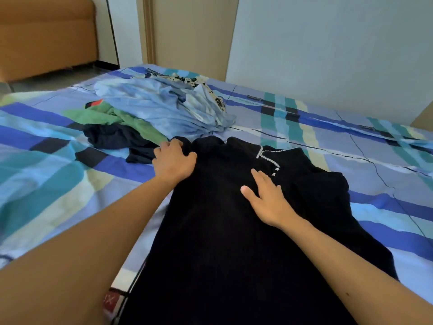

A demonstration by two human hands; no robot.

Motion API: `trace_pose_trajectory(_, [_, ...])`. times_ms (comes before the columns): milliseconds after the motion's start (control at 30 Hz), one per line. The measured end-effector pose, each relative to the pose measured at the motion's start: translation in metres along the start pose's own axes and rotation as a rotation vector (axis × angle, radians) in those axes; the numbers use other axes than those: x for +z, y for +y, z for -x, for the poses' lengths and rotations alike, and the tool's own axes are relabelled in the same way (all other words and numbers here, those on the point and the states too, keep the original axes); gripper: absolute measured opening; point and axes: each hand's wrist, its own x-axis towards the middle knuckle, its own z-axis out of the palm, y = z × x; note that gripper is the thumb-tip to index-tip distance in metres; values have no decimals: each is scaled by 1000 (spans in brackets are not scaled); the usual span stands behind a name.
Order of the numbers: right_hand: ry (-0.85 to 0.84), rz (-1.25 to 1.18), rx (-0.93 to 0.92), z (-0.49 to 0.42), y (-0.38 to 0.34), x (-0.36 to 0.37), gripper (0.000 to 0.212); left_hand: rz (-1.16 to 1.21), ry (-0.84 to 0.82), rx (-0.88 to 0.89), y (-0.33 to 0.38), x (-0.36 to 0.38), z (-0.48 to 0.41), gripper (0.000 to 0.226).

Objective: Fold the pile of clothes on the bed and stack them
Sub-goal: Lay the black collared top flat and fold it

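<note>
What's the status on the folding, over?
Left hand grips black garment at its shoulder; right hand flat on it. Garment spread out, unfolded. Loose pile lies beyond, nothing blocking.

I have both bare arms stretched forward from the bottom of the view. My left arm runs in from the lower left corner, forearm angled up and to the right. My left hand [174, 160] sits knuckles up, its fingers [178, 144] curled over and the thumb hooked in, gripping a bunched fold of the black garment [222, 242]. My right arm comes in from the lower right corner, angled up and to the left. My right hand [269, 198] lies palm down on the same garment, fingers straight and close together, thumb spread leftward. The hands are apart, the left farther forward.
</note>
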Motion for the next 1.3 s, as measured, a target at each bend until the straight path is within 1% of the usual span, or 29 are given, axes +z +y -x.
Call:
trace_pose_trajectory(33, [-10,-17,-23,-6,-13,6,70,52,14,-83,-11,-1,-7,58])
trace_pose_trajectory(100, [-28,-33,-70,-21,-38,18,69,266,-18,-193,-28,-2,-20,64])
trace_pose_trajectory(167, [-38,-31,-107,-37,-58,26,68,463,-31,-236,-33,-2,-26,70])
trace_pose_trajectory(233, [-57,-33,-121,-53,-74,33,65,558,-32,-268,-34,-5,-32,65])
trace_pose_trajectory(300, [-75,-55,-112,-67,-85,38,61,514,-16,-272,-36,-8,-37,51])
trace_pose_trajectory(367, [-77,-76,-91,-79,-91,44,58,376,2,-225,-38,-10,-42,41])
trace_pose_trajectory(400, [-79,-84,-76,-83,-90,47,57,361,-18,-197,-37,-10,-43,36])
trace_pose_trajectory(433, [-91,-88,-58,-86,-89,50,58,413,-63,-175,-35,-9,-43,30])
trace_pose_trajectory(500, [-127,-60,-37,-87,-83,59,63,537,-232,-204,-27,-8,-39,23])
trace_pose_trajectory(567, [-116,10,-54,-82,-76,71,65,506,-400,-267,-24,-5,-37,32])
trace_pose_trajectory(633, [-57,69,-80,-76,-72,80,64,487,-471,-251,-22,0,-35,34])
trace_pose_trajectory(667, [-35,87,-88,-74,-72,83,64,536,-476,-231,-21,2,-35,31])
trace_pose_trajectory(733, [-15,102,-95,-74,-72,84,64,699,-460,-171,-18,9,-36,21])
trace_pose_trajectory(800, [-11,89,-98,-74,-72,84,64,874,-449,-153,-15,9,-35,13])
trace_pose_trajectory(867, [-9,82,-100,-74,-71,84,65,998,-455,-193,-17,7,-37,15])
trace_pose_trajectory(933, [-22,74,-100,-74,-71,83,68,1040,-420,-235,-22,4,-38,22])
trace_pose_trajectory(1000, [-38,13,-96,-76,-73,78,74,1061,-324,-264,-29,0,-40,26])
trace_pose_trajectory(1067, [26,-89,-103,-79,-76,70,78,1124,-191,-282,-33,-4,-44,28])
trace_pose_trajectory(1100, [87,-118,-109,-81,-76,65,76,1157,-122,-284,-35,-7,-47,30])
trace_pose_trajectory(1167, [181,-87,-121,-87,-78,56,67,1192,-28,-262,-34,-14,-49,34])
trace_pose_trajectory(1200, [193,-47,-122,-92,-79,51,64,1201,-4,-248,-33,-16,-48,36])
trace_pose_trajectory(1267, [163,36,-107,-105,-80,43,61,1192,24,-219,-32,-16,-46,41])
trace_pose_trajectory(1300, [111,68,-87,-113,-80,40,62,1173,27,-197,-31,-16,-44,44])
